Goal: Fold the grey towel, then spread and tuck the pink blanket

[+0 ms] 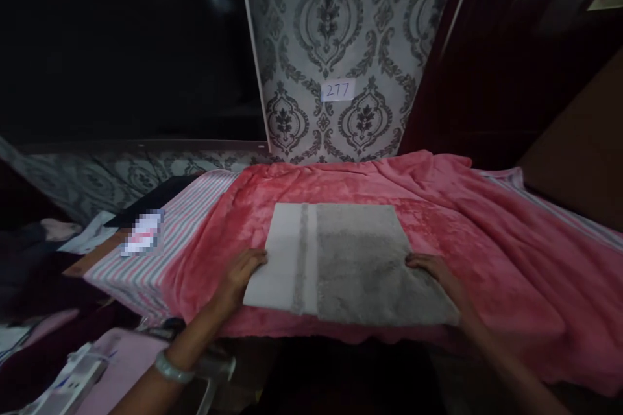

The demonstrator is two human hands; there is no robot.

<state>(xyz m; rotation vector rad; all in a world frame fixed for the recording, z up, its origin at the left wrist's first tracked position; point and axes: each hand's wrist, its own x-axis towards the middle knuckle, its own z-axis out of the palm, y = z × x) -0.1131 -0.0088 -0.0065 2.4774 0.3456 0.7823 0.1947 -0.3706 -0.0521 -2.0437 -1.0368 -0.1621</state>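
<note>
A folded grey towel (360,266) with a pale band and a stitched stripe at its left end lies flat on a pink blanket (487,246). My left hand (241,275) grips the towel's near left edge, fingers curled over the pale band. My right hand (433,269) holds the towel's right edge, fingers curled onto the grey pile. A pale bangle (172,368) sits on my left wrist.
The blanket covers a striped sheet (180,220) on a raised surface. Patterned wallpaper (341,32) with a paper label "277" (337,89) rises behind. A white appliance (73,382) and pink surface lie at lower left; dark furniture stands at right.
</note>
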